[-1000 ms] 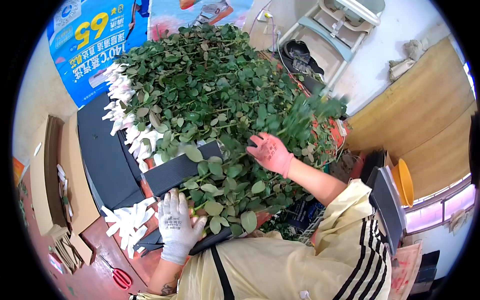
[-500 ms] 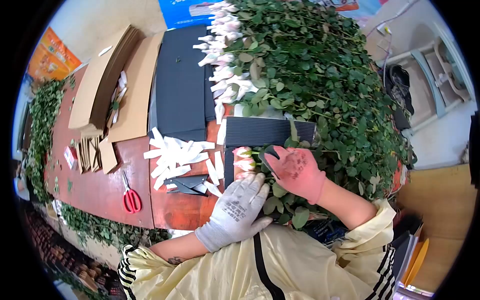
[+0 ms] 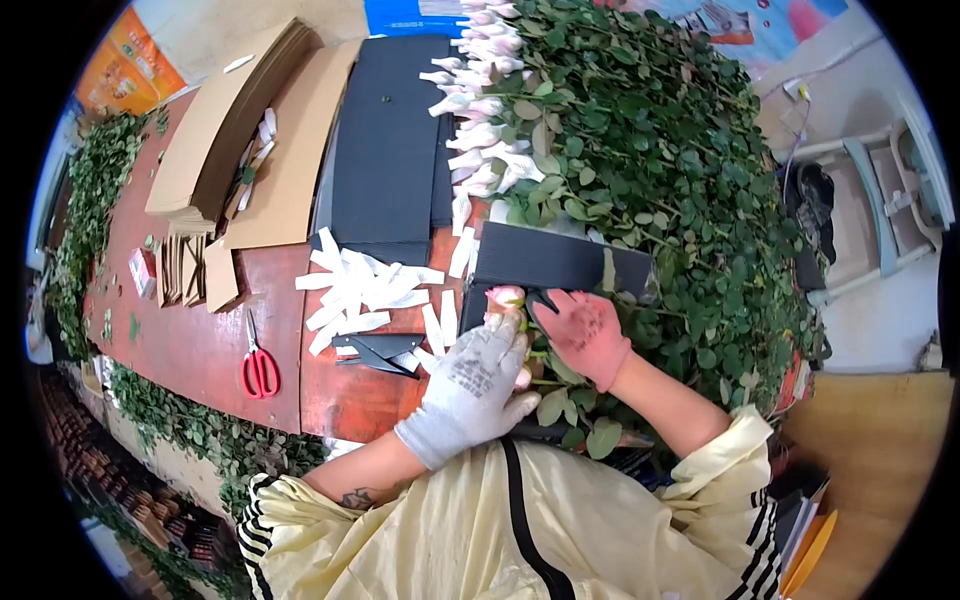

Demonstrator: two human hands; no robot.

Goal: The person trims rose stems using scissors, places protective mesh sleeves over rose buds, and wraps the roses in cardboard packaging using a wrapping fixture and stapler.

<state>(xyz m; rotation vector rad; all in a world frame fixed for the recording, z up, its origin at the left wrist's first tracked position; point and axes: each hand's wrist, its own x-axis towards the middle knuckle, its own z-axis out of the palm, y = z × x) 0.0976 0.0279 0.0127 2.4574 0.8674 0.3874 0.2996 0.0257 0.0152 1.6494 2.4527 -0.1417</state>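
My left hand (image 3: 468, 388), in a grey glove, is curled over pink rose heads on a black ribbed board, its fingers pressed together and its thumb apart. The top rose (image 3: 506, 296) shows just above its fingertips; another bloom peeks out beside the fingers. My right hand (image 3: 582, 338), in a pink glove with dark fingertips, is closed around the stem area just right of the top rose. Leafy stems (image 3: 556, 402) run below it. A black ribbed strip (image 3: 560, 260) lies above both hands.
White paper strips (image 3: 370, 290) and a black folded piece (image 3: 376, 352) lie left of my hands, with red scissors (image 3: 260, 372) further left. Cardboard sheets (image 3: 290, 170) and black sheets (image 3: 390, 140) are behind. A large rose pile (image 3: 650, 130) with white-wrapped heads fills the right. A chair frame (image 3: 870, 210) stands beyond.
The view has swung left. My right hand has come from over the leaves to the rose heads beside my left hand. My left hand has moved from the board's edge onto the blooms.
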